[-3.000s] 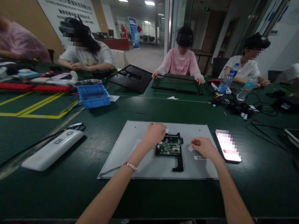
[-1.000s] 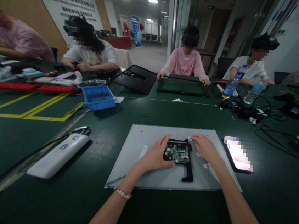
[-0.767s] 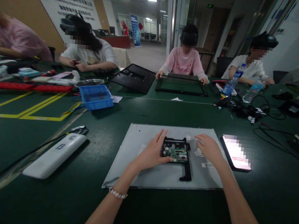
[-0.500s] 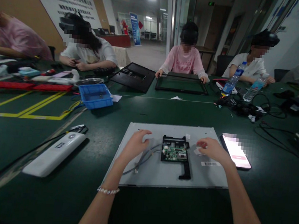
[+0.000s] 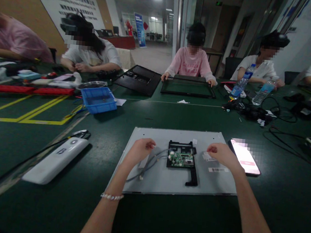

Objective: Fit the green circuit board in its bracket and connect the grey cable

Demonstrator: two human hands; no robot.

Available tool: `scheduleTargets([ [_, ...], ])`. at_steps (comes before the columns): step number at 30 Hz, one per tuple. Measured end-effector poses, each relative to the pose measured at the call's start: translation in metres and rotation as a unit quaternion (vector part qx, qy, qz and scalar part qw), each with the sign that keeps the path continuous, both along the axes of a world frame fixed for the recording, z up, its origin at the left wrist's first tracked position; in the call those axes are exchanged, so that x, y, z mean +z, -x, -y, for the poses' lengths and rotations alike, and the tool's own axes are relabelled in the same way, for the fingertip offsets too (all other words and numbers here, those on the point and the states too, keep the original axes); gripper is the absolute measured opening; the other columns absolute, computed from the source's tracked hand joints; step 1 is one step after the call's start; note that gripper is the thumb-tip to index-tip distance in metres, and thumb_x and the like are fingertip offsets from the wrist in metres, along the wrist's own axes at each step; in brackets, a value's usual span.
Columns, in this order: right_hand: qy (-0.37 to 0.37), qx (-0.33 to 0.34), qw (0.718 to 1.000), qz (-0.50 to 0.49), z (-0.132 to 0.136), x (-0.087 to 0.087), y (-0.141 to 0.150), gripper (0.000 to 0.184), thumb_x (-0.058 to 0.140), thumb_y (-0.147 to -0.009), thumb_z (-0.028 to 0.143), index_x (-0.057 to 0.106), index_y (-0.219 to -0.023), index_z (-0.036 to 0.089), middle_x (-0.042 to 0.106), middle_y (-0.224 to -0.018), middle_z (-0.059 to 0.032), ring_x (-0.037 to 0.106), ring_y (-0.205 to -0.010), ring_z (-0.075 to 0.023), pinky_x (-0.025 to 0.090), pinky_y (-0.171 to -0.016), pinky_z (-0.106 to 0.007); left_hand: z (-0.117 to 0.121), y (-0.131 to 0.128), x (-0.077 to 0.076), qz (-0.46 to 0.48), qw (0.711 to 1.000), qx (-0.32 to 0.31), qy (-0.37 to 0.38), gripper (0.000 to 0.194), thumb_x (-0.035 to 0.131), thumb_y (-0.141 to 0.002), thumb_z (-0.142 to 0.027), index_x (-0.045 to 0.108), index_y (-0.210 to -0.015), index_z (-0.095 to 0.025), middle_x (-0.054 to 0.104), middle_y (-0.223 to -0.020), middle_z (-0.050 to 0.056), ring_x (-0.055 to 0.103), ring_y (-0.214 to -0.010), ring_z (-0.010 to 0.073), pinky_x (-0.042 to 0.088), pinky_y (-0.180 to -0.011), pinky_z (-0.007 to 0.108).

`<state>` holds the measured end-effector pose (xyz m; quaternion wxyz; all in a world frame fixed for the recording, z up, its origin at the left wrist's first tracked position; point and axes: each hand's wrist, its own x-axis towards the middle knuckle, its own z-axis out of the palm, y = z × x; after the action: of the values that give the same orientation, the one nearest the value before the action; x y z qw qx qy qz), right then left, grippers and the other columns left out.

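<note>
The green table (image 5: 161, 217) carries a pale panel (image 5: 206, 185), circuit board (image 5: 181, 158) near its middle. The left hand (image 5: 143, 148) has withdrawn left of the board, exposing cables (image 5: 156, 157); the right hand (image 5: 218, 152) is right of it. Board untouched. Fingers curled; cannot tell whether either grips anything.

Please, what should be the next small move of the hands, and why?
Perhaps the left hand should gently gather the cables: they curve across the panel from the board's left edge, and this hand is close beside them, with no visible grip on anything.
</note>
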<state>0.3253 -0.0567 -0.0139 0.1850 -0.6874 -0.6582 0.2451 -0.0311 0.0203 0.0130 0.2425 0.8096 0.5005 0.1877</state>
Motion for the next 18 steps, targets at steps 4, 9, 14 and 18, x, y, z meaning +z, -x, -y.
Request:
scheduleTargets([
  [4, -0.016, -0.010, 1.000, 0.021, 0.001, 0.000, 0.002, 0.017, 0.055, -0.074, 0.023, 0.069, -0.082, 0.018, 0.068, -0.078, -0.0051, 0.062, -0.071, -0.0167, 0.044, -0.064, -0.026, -0.001, -0.001, -0.004, 0.027, 0.998, 0.035, -0.034, 0.024, 0.048, -0.070, -0.009, 0.065, -0.085, -0.017, 0.068, -0.077, 0.003, 0.064, -0.074, 0.0161, 0.050, -0.073, 0.027],
  [9, -0.124, -0.009, 0.990, 0.061, -0.001, 0.003, 0.009, 0.023, 0.053, -0.078, 0.024, 0.066, -0.096, 0.017, 0.064, -0.098, -0.0085, 0.060, -0.088, -0.0195, 0.044, -0.081, -0.031, 0.001, -0.005, -0.007, 0.006, 0.993, 0.055, -0.100, 0.021, 0.050, -0.074, -0.014, 0.064, -0.088, -0.018, 0.068, -0.090, 0.005, 0.063, -0.087, 0.0205, 0.048, -0.085, 0.035],
  [14, -0.192, 0.049, 0.977, 0.075, -0.012, -0.005, 0.025, 0.026, 0.051, -0.084, 0.024, 0.062, -0.107, 0.019, 0.061, -0.111, -0.0086, 0.054, -0.104, -0.0216, 0.041, -0.091, -0.035, 0.014, -0.024, 0.002, 0.003, 0.986, -0.009, -0.167, 0.029, 0.049, -0.084, -0.026, 0.055, -0.112, -0.019, 0.059, -0.115, 0.007, 0.052, -0.112, 0.0231, 0.039, -0.099, 0.041],
  [18, -0.179, 0.075, 0.975, 0.107, -0.018, -0.008, 0.041, 0.025, 0.049, -0.087, 0.025, 0.062, -0.108, 0.020, 0.062, -0.111, -0.0083, 0.054, -0.104, -0.0209, 0.041, -0.088, -0.033, 0.034, -0.042, 0.009, -0.005, 0.987, -0.114, -0.114, 0.060, 0.052, -0.085, -0.039, 0.029, -0.138, -0.023, 0.034, -0.142, 0.009, 0.031, -0.132, 0.0232, 0.028, -0.109, 0.040],
])
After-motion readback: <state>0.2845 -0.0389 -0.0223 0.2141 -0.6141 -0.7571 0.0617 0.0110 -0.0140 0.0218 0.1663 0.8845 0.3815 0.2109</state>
